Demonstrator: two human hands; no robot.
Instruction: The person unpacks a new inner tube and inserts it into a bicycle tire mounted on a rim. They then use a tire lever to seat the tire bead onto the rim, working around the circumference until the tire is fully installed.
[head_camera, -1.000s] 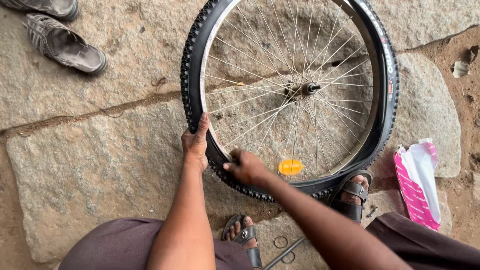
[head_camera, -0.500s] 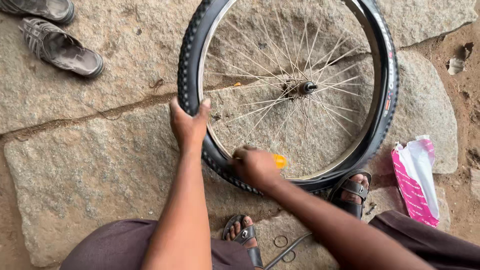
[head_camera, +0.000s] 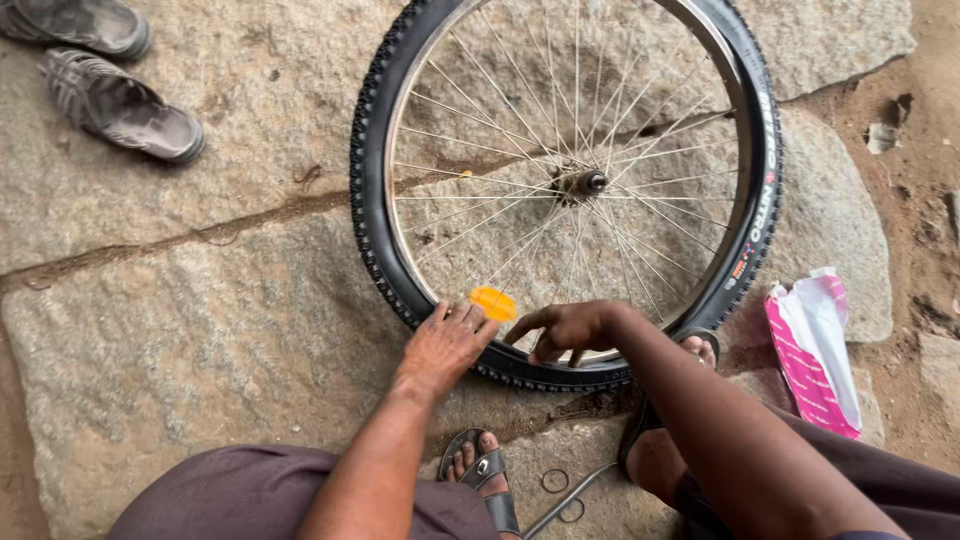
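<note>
Head view looks down on a bicycle wheel (head_camera: 570, 185) lying flat on rough stone slabs (head_camera: 200, 330), its black knobbed tyre (head_camera: 372, 225) around a silver rim with thin spokes running to the hub (head_camera: 585, 183). The wheel sits in the middle to far part of the scene. The left hand (head_camera: 445, 345) rests palm down on the near-left stretch of the tyre, fingers spread over the tread and rim edge; its grip is wide and closes on nothing. Just right of its fingertips an orange reflector (head_camera: 494, 302) sits among the spokes. The right hand (head_camera: 565, 328) lies on the near part of the tyre just beside the left, fingers curled down over the rubber and pressing on it; whether they pinch anything I cannot tell. Near the person's sandalled feet (head_camera: 485, 475) a thin metal tool with ring handles (head_camera: 565, 497) lies on the stone. A pair of grey sandals (head_camera: 120, 105) lies far left, well apart from the wheel. A pink and white wrapper (head_camera: 815, 350) lies at the right, near the tyre.
</note>
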